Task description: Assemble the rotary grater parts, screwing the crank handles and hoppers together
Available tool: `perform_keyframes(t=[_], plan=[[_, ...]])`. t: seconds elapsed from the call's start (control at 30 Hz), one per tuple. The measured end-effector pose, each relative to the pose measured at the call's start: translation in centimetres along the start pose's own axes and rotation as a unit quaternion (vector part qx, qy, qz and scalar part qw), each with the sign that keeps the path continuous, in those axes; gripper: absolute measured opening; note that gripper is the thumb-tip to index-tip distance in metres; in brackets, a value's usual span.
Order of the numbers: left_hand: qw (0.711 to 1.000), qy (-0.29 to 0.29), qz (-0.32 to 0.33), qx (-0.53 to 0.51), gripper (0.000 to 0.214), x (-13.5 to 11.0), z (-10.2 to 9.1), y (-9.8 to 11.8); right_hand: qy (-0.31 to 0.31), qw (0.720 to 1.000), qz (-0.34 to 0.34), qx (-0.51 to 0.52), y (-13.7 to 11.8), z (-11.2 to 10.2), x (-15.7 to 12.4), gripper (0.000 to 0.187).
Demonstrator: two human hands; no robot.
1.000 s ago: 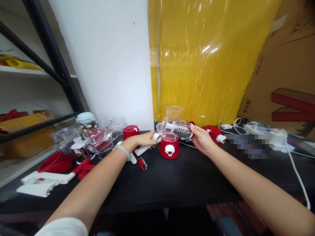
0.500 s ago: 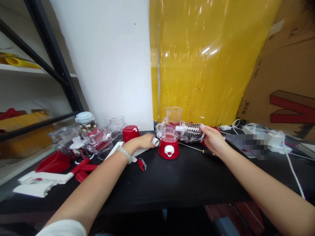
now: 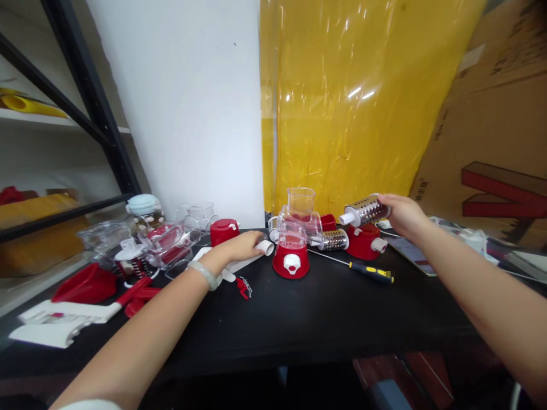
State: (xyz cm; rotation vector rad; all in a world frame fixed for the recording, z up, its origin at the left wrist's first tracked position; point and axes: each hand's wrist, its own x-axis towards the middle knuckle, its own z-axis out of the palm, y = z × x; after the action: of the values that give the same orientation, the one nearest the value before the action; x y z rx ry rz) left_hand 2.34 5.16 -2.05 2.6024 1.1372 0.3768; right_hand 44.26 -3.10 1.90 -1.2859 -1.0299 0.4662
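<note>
A rotary grater with a red base [image 3: 291, 263] and a clear hopper [image 3: 300, 204] stands on the black table [image 3: 299, 319]. My right hand [image 3: 400, 213] grips a metal grater drum [image 3: 364, 212] and holds it in the air to the right of the grater, above a second red base [image 3: 363, 240]. Another metal drum [image 3: 333, 240] lies beside the grater. My left hand [image 3: 243, 246] rests on the table with its fingers curled round a white crank handle [image 3: 261, 249] left of the grater.
A screwdriver with a yellow and black handle [image 3: 371, 271] lies right of the grater. Clear and red plastic parts [image 3: 166, 242] are piled at the left, with white pieces [image 3: 64, 319] near the front. Yellow film, cardboard boxes and cables [image 3: 478, 239] stand behind.
My right hand has drawn the metal drum out of the grater and lifted it up and to the right. My left hand has stayed on the white handle.
</note>
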Motion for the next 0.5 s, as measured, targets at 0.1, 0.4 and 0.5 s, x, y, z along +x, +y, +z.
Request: perform_keyframes(t=[0.1,0.4,0.5], plan=[[1.000,0.021,0.003,-0.022,0.061,-0.4,-0.5,0.3,0.004,0.997,0.026,-0.078,-0.7,0.2,3.8,0.039],[0.994,0.052,0.031,-0.091,0.077,-2.8,-0.3,1.4,-0.042,0.961,0.090,-0.258,1.6,3.1,9.9,0.038],[0.994,0.041,0.021,-0.104,0.084,-3.1,-0.2,1.4,-0.051,0.953,0.089,-0.284,3.0,3.3,10.9,0.039]])
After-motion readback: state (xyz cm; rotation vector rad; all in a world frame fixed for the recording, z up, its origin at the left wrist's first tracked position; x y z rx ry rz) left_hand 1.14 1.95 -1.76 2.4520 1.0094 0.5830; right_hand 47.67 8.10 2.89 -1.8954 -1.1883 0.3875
